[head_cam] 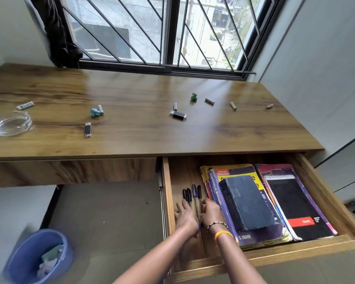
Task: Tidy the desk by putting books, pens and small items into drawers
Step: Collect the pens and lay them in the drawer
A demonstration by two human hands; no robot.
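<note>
The right-hand drawer (169, 181) of the wooden desk (131, 128) stands pulled out. Inside it lie several dark-capped pens (194, 196) side by side at the left, and stacked books (248, 201) fill the middle and right. My left hand (183, 215) and my right hand (211, 212) rest flat in the drawer on either side of the pens, fingers spread and touching them. On the desk top lie two USB sticks (178, 115) (88, 129), several small batteries (209, 101), a blue toy animal (94, 112) and a green toy (194, 97).
A glass ashtray (8, 125) sits at the desk's left edge, with a blister strip (25, 105) behind it. A blue waste bin (37, 257) with paper stands on the floor at lower left. The left drawer front is closed. A barred window runs behind the desk.
</note>
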